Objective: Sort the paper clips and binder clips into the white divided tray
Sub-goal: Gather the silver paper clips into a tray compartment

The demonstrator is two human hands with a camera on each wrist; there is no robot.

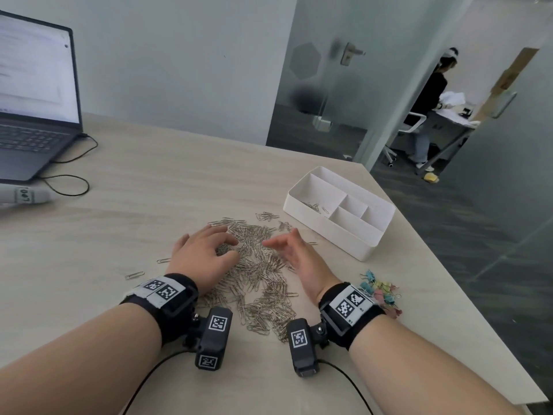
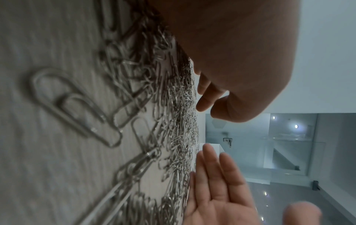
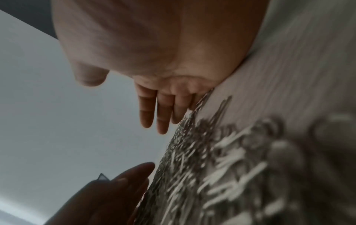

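A big heap of silver paper clips (image 1: pixel 257 274) lies mid-table. My left hand (image 1: pixel 209 250) rests palm down on the heap's left side, its fingers loosely bent over the clips (image 2: pixel 173 121), with nothing seen pinched. My right hand (image 1: pixel 291 253) stands on its edge at the heap's right side, palm facing left, fingers straight (image 3: pixel 158 106). The white divided tray (image 1: pixel 363 250) sits to the far right and holds a few paper clips (image 1: pixel 312 206) in its long left compartment. Pastel binder clips (image 1: pixel 380 290) lie in a small heap beside my right wrist.
An open laptop (image 1: pixel 33 94) with its cable (image 1: pixel 71 181) stands at the far left, and a white cylinder (image 1: pixel 24 194) lies in front of it. Stray clips (image 1: pixel 134 274) lie left of the heap. The table's angled right edge (image 1: pixel 449 280) runs close behind the tray. A person (image 1: pixel 431 94) stands beyond the glass door.
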